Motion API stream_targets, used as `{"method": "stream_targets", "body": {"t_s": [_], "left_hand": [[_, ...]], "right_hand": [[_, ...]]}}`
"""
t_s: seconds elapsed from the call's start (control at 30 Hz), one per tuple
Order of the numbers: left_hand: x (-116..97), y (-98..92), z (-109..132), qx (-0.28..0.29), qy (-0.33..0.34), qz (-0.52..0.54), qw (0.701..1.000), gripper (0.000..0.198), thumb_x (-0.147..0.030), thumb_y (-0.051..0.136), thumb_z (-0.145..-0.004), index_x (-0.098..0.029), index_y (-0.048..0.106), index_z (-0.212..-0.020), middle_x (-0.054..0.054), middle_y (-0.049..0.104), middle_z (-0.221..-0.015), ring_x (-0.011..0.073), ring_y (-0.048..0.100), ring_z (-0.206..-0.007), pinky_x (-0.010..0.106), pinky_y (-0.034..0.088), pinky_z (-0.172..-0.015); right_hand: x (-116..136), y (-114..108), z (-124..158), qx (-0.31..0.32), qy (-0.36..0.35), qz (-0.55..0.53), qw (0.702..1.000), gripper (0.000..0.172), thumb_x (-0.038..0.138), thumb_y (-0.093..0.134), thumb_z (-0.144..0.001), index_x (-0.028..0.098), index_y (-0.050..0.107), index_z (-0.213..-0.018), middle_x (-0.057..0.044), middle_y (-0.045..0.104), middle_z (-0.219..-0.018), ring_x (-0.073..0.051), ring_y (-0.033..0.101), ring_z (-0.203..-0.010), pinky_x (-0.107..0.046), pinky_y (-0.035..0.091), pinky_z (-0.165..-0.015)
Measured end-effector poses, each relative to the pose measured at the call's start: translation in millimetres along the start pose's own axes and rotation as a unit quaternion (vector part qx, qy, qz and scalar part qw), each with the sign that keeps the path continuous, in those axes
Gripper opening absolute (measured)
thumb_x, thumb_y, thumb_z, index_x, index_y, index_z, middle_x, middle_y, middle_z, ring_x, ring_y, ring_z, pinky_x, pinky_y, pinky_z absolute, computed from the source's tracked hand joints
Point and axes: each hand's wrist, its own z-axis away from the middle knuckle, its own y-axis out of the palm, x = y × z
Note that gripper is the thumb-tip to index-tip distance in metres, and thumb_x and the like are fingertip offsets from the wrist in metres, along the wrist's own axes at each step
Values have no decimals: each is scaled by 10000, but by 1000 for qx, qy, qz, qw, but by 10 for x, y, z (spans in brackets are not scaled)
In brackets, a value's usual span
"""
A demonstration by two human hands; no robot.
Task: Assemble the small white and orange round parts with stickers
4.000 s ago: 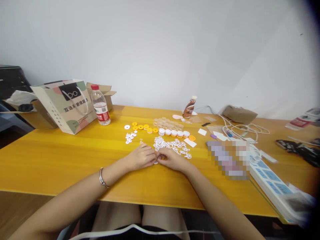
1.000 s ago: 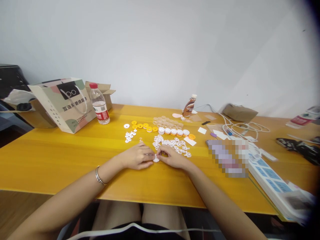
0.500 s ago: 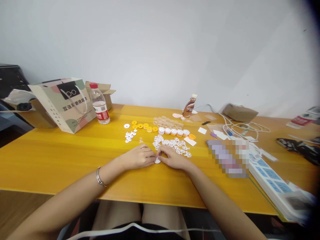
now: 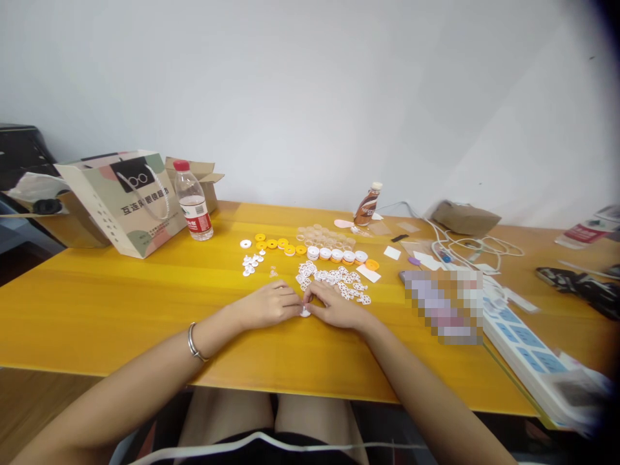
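Observation:
My left hand [image 4: 268, 304] and my right hand [image 4: 334, 307] rest on the yellow table [image 4: 121, 310], fingertips meeting over a small white round part [image 4: 305, 312]. Both hands pinch it between curled fingers. A silver bracelet [image 4: 192, 342] circles my left wrist. Just beyond my hands lies a heap of several white perforated discs [image 4: 334, 281]. Behind it runs a row of yellow rings [image 4: 281, 246] and white-and-orange capped pieces [image 4: 336, 256], then clear round parts [image 4: 324, 236]. A smaller cluster of white bits [image 4: 252, 265] lies to the left.
A paper gift bag [image 4: 123, 200], a water bottle [image 4: 192, 201] and a cardboard box [image 4: 206, 181] stand at the back left. A small brown bottle [image 4: 367, 206], tangled white cables [image 4: 465, 248] and a power strip [image 4: 518, 339] occupy the right side.
Both hands stay together at the same spot, and only the fingers shift slightly around the white part. Four seconds ago the part was mostly hidden under the fingers.

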Motion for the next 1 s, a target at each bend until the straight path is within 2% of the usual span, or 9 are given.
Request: {"method": "stream_targets", "body": {"t_s": [0.23, 0.57, 0.73, 0.87, 1.0], "left_hand": [[-31, -21, -12, -12, 25, -25, 999, 196, -142, 390, -888, -152, 580, -934, 66, 621, -869, 115, 555, -772, 282, 406, -746], [-80, -36, -51, 13, 40, -75, 996, 161, -132, 418, -873, -140, 579, -866, 58, 604, -850, 132, 538, -763, 294, 399, -742], [-93, -30, -51, 14, 39, -80, 996, 168, -117, 411, -871, -130, 579, -873, 64, 606, -849, 134, 534, -742, 298, 384, -730], [-100, 1, -50, 8, 0, -37, 999, 183, -173, 404, -881, -143, 582, -850, 56, 616, -831, 136, 534, -751, 303, 356, -736], [-99, 83, -66, -14, -95, 55, 994, 199, -280, 420, -879, -159, 569, -828, 32, 623, -802, 120, 538, -730, 293, 333, -743]], "right_hand": [[-9, 8, 6, -2, -9, 7, 1000, 66, 256, 474, -807, 230, 521, -845, -30, 549, -941, -200, 453, -972, -431, 281, -919], [16, -6, 5, 5, 4, 0, 1000, 61, 239, 472, -802, 230, 518, -842, -30, 547, -935, -206, 459, -979, -446, 271, -920], [-10, 3, 7, -3, -17, 5, 1000, 77, 222, 460, -805, 232, 528, -840, -24, 564, -911, -198, 472, -956, -434, 273, -915], [-27, 16, 0, -12, -29, 4, 999, 86, 206, 468, -793, 230, 538, -837, -18, 575, -895, -187, 486, -934, -414, 279, -911], [-16, 10, -3, -16, -23, 3, 1000, 70, 217, 484, -784, 223, 537, -830, -21, 575, -877, -187, 490, -922, -407, 291, -898]]}}
